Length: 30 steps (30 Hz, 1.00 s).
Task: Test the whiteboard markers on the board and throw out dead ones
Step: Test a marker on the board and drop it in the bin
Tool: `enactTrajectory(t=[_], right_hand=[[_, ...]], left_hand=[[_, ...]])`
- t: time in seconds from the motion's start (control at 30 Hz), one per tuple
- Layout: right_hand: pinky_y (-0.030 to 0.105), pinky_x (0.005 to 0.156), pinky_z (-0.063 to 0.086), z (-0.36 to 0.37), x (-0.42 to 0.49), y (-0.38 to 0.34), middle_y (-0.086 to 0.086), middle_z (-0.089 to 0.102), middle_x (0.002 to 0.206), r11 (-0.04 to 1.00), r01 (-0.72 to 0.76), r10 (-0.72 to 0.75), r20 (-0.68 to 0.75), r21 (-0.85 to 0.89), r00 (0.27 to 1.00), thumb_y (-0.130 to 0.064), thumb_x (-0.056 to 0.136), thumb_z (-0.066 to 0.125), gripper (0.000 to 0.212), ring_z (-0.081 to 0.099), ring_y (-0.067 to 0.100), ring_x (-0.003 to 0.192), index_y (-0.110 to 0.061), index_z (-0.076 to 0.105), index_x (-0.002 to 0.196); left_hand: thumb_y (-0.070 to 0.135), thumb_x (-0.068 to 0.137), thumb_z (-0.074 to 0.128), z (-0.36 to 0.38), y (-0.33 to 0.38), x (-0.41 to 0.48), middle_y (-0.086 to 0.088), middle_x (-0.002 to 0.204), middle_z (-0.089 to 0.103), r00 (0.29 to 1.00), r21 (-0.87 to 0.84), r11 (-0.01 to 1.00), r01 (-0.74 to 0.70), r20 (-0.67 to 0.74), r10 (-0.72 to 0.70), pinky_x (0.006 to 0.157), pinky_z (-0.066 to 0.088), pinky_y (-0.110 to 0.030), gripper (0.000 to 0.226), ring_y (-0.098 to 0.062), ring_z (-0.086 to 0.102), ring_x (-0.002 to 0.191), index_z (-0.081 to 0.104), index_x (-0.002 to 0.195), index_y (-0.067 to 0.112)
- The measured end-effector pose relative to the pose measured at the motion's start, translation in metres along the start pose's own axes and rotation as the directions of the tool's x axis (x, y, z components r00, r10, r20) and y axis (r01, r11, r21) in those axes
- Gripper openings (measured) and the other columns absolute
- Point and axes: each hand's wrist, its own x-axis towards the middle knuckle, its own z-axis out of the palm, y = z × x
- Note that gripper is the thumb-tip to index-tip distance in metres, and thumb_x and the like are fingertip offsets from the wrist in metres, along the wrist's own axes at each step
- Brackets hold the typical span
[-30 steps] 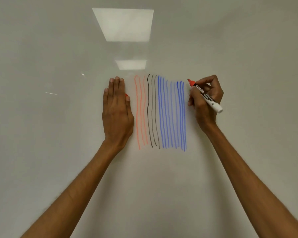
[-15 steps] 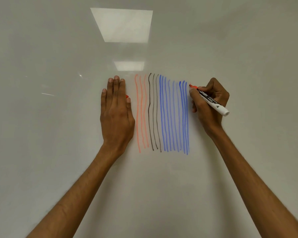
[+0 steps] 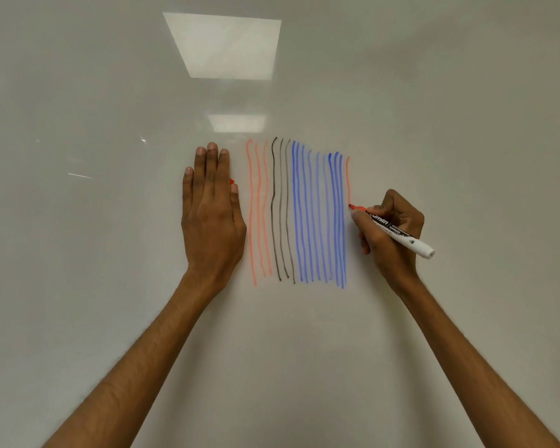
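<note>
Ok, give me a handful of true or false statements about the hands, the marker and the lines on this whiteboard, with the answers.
1. The right hand grips a white-barrelled, red-tipped whiteboard marker. True.
2. The left hand is curled into a fist. False: it lies flat on the glossy white whiteboard, fingers straight.
3. The group of blue lines lies between the black lines and the marker's tip. True.
4. The faint red line above the marker's tip is longer than the blue lines. False: it is much shorter.
5. Three orange-red lines stand nearest the left hand. True.
</note>
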Motion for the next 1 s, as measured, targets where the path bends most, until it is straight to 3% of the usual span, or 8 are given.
enactTrajectory(t=[0.23,0.4,0.57,0.67,0.87,1.0], right_hand=[[0.019,0.038,0.037,-0.01,-0.022,0.006,0.014,0.045,0.056,0.999,-0.034,0.034,0.055,-0.007,0.998,-0.002,0.078,0.067,0.037,0.044,0.016,0.036,-0.013,0.035,0.062],[0.021,0.038,0.035,-0.016,-0.034,0.009,0.022,0.041,0.053,0.998,-0.055,0.058,0.082,-0.036,0.995,-0.001,0.078,0.067,0.042,0.042,0.017,0.035,-0.02,0.034,0.06],[0.021,0.038,0.032,-0.023,-0.044,0.012,0.018,0.037,0.047,0.992,-0.109,0.117,0.13,-0.065,0.985,-0.001,0.074,0.068,0.048,0.038,0.015,0.034,-0.028,0.034,0.055],[0.019,0.04,0.031,-0.027,-0.049,0.014,-0.001,0.038,0.044,0.984,-0.146,0.161,0.167,-0.1,0.973,-0.002,0.071,0.068,0.048,0.035,0.011,0.035,-0.033,0.036,0.053],[0.019,0.04,0.029,-0.035,-0.06,0.015,0.0,0.036,0.044,0.97,-0.193,0.22,0.199,-0.148,0.955,-0.003,0.068,0.065,0.045,0.034,0.015,0.035,-0.03,0.032,0.052],[0.02,0.037,0.029,-0.038,-0.059,0.01,0.011,0.039,0.043,0.964,-0.248,0.263,0.197,-0.096,0.944,-0.003,0.068,0.066,0.043,0.033,0.019,0.032,-0.019,0.029,0.056]], left_hand=[[0.014,0.108,0.032,0.001,0.0,-0.001,-0.013,0.162,0.023,1.0,0.003,1.0,-0.003,-0.004,0.003,0.126,0.008,-0.037,0.048,-0.023,0.016,0.152,0.025,0.155,0.003],[0.015,0.108,0.032,0.001,0.0,-0.002,-0.013,0.163,0.022,1.0,-0.01,1.0,0.003,-0.001,-0.003,0.126,0.008,-0.037,0.048,-0.023,0.015,0.153,0.025,0.155,0.004],[0.015,0.108,0.032,0.001,-0.001,-0.002,-0.013,0.163,0.023,1.0,-0.005,1.0,0.0,-0.001,0.0,0.126,0.007,-0.037,0.048,-0.024,0.015,0.153,0.025,0.155,0.004],[0.015,0.108,0.031,0.002,-0.001,-0.002,-0.013,0.163,0.022,1.0,-0.001,1.0,-0.002,0.001,0.002,0.126,0.007,-0.037,0.048,-0.024,0.015,0.153,0.024,0.155,0.003],[0.015,0.108,0.031,0.001,-0.001,-0.003,-0.014,0.163,0.022,1.0,-0.004,1.0,-0.002,0.007,0.002,0.126,0.006,-0.036,0.049,-0.025,0.015,0.153,0.024,0.155,0.003],[0.014,0.108,0.031,0.0,0.0,-0.003,-0.013,0.163,0.023,1.0,-0.01,1.0,-0.001,0.008,0.001,0.126,0.009,-0.039,0.048,-0.024,0.015,0.153,0.025,0.155,0.004]])
